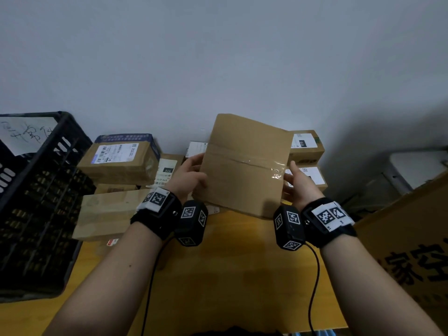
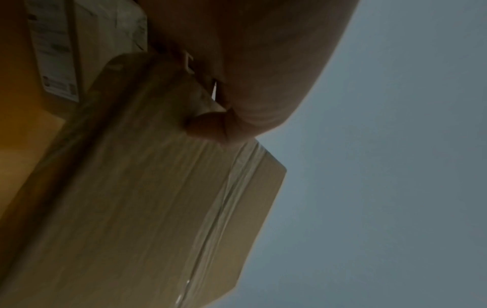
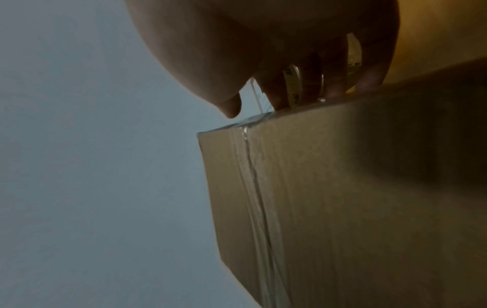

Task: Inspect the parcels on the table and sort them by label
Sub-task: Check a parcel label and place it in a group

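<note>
The black crate (image 1: 36,202) stood at 9 o'clock on the yellow table (image 1: 230,275), with a pile of labelled parcels (image 1: 118,161) along the wall from 10 to 1 o'clock. A flat cardboard box (image 1: 244,163), sealed with clear tape, was held tilted above the table at 12 o'clock, plain side toward the head camera. The left hand (image 1: 188,177) gripped its left edge, thumb on the near face. The right hand (image 1: 299,183) held the right edge, fingers (image 3: 334,83) slightly spread behind it, thumb raised.
</note>
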